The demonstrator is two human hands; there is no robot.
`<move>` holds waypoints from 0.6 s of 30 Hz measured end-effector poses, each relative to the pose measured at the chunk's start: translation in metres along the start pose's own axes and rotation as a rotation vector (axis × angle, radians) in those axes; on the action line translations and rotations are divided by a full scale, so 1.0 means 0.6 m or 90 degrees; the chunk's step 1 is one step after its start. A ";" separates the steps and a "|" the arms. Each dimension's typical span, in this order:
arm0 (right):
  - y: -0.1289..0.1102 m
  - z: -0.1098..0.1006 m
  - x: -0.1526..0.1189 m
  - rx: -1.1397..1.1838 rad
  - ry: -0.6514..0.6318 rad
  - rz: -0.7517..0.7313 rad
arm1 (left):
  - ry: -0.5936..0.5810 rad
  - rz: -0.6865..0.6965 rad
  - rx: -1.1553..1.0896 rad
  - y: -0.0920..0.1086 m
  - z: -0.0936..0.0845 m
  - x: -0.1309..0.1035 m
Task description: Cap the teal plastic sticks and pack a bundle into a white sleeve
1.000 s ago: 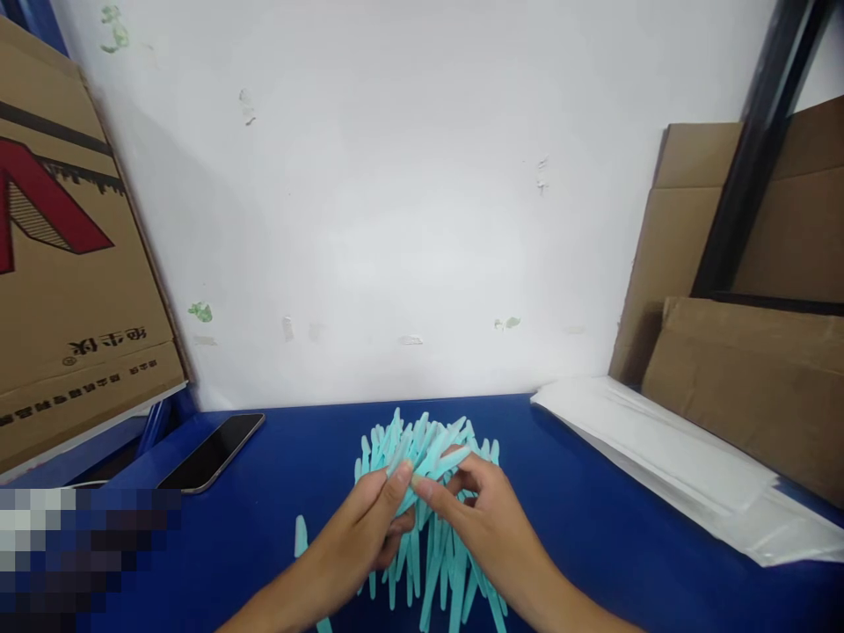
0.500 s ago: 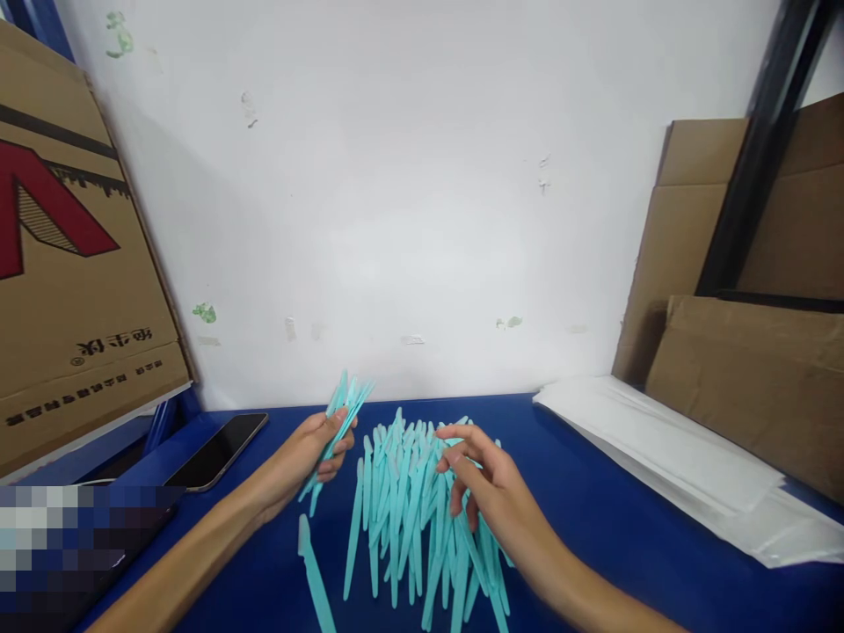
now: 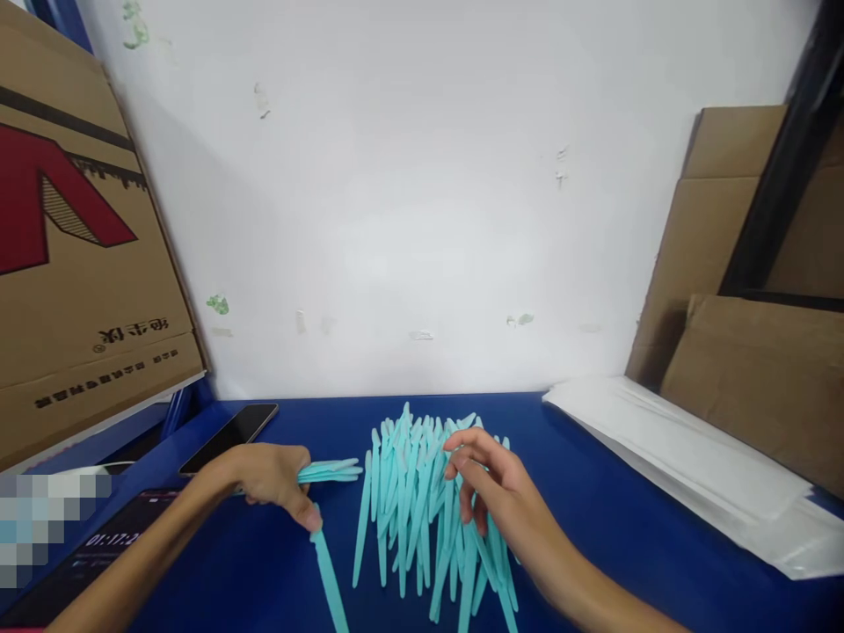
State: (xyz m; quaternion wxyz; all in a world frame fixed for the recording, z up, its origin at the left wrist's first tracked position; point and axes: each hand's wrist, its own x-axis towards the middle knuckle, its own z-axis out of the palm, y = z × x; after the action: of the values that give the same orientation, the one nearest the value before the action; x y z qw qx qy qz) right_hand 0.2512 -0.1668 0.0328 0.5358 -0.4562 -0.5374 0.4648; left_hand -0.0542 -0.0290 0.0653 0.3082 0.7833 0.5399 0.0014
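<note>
My left hand point(image 3: 277, 479) is closed round a small bundle of turquoise eyebrow razors point(image 3: 331, 472), whose pale tips point right. Its thumb and a fingertip reach down onto the upper end of a single loose razor point(image 3: 331, 585), apart from the others at the front left. A loose heap of the same razors point(image 3: 412, 501) lies on the blue table in the middle, mostly with tips toward the wall. Over the heap's right side hovers my right hand point(image 3: 491, 488), fingers loosely bent and apart, with nothing seen in them. It hides part of the heap.
A phone point(image 3: 230, 437) lies at the back left, and another phone point(image 3: 98, 545) showing a timer sits nearer. A printed cardboard box point(image 3: 85, 316) stands left. White sheets point(image 3: 679, 448) and brown cardboard point(image 3: 758, 387) are at right. The white wall point(image 3: 422, 220) bounds the table's back.
My left hand has moved down and left, turning its bundle from upright to nearly level, and now touches the loose razor. My right hand stays over the heap. The view has shifted slightly.
</note>
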 end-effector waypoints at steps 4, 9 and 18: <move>-0.001 0.002 -0.002 -0.002 -0.008 0.002 | -0.057 0.019 0.015 0.021 0.013 0.023; -0.003 0.005 -0.006 -0.005 -0.028 0.005 | 0.133 -0.008 0.042 0.033 0.029 0.039; -0.006 0.007 -0.007 -0.014 -0.040 0.003 | 0.134 -0.021 0.024 0.073 0.085 0.032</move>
State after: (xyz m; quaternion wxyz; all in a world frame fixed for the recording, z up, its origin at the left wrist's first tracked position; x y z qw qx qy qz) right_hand 0.2473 -0.1716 0.0358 0.5127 -0.4486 -0.5579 0.4739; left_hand 0.0080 -0.0470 0.0390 0.2351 0.7754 0.5821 0.0680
